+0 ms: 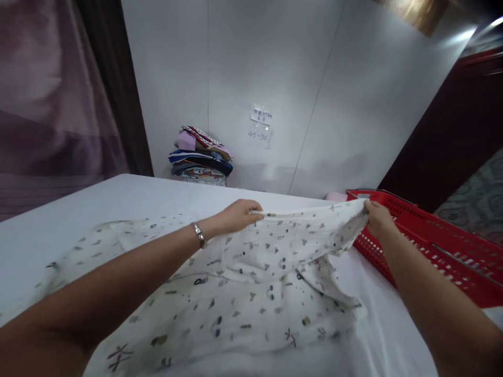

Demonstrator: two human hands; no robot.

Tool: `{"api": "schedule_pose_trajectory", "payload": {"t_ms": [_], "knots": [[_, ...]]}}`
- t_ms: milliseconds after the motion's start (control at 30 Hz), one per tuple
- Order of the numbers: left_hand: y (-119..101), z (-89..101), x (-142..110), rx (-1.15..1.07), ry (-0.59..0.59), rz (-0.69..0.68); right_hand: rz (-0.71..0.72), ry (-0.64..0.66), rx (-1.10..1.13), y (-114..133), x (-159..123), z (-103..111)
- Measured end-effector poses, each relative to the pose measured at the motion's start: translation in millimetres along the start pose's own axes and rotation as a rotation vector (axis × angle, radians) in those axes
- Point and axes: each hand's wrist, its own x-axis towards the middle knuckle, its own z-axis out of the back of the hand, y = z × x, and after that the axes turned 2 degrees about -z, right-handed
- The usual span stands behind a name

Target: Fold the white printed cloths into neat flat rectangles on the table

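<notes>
A thin white cloth (236, 306) with small printed figures lies spread and rumpled over the white table. Its upper edge is lifted and stretched between my two hands. My left hand (239, 214), a silver watch or bracelet on its wrist, pinches that edge near the middle of the view. At the right, my right hand (378, 217) grips a corner of the cloth close to the red basket's rim. Below the raised part the fabric hangs in loose folds. Whether the cloth is a garment or a plain sheet I cannot tell.
A red perforated plastic basket (432, 246) stands at the table's right side. Folded fabrics (201, 157) are stacked at the back against the grey wall (275, 63). Paper labels (259, 125) are stuck on that wall. A pinkish curtain (43, 99) hangs at the left beyond the white table (129, 196).
</notes>
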Motion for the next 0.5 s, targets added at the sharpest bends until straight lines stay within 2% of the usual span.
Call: {"api": "schedule_pose_trajectory", "payload": {"t_ms": [100, 200, 267, 367, 433, 500], "knots": [[6.4, -23.9, -13.5, -0.038, 0.08, 0.083, -0.115, -0.009, 0.033, -35.6, -30.0, -7.3], [1.7, -37.5, -20.9, -0.042, 0.118, 0.14, -0.106, 0.089, -0.016, -40.1, -59.2, -24.0], [-5.2, -45.5, -24.0, -0.014, 0.118, 0.136, -0.009, 0.276, -0.133, -29.1, -86.3, -41.4], [-17.9, -58.0, -28.1, 0.075, 0.115, 0.093, 0.106, 0.649, -0.271, -1.6, -137.2, -74.0], [-26.0, -64.8, -31.1, 0.134, 0.134, 0.058, 0.149, 0.856, -0.3, 18.9, -169.7, -96.2], [-32.5, -68.5, -34.9, 0.152, 0.147, 0.009, 0.202, 1.007, -0.273, 38.0, -194.2, -114.3]]}}
